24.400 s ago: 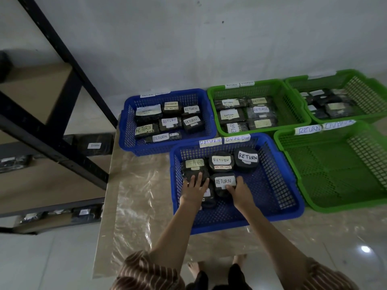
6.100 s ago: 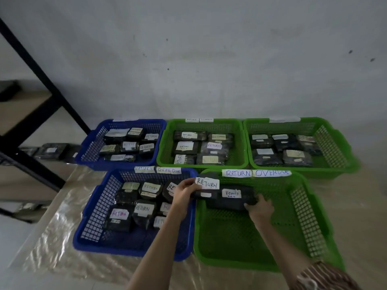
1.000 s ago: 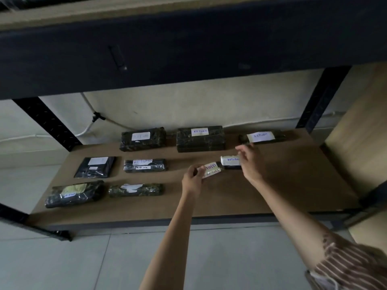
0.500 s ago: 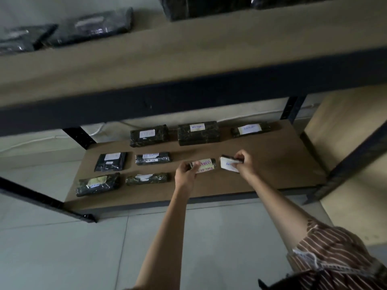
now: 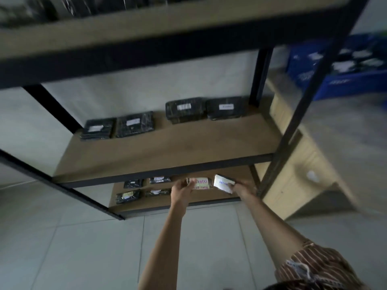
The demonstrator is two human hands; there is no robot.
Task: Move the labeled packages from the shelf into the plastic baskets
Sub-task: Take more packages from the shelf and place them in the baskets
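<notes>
Over the bottom shelf, the left hand grips a yellow-labeled package lying lengthwise left-to-right, while the right hand holds a white-labeled package tilted, fingers curled around each.

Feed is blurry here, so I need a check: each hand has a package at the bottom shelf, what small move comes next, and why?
Probably draw both hands back out from under the middle shelf. The left hand grips the yellow-labelled package and the right hand grips the white-labelled package, both apparently lifted; the blue basket sits to the right.

Handwritten package labels are too blurred to read.
</notes>
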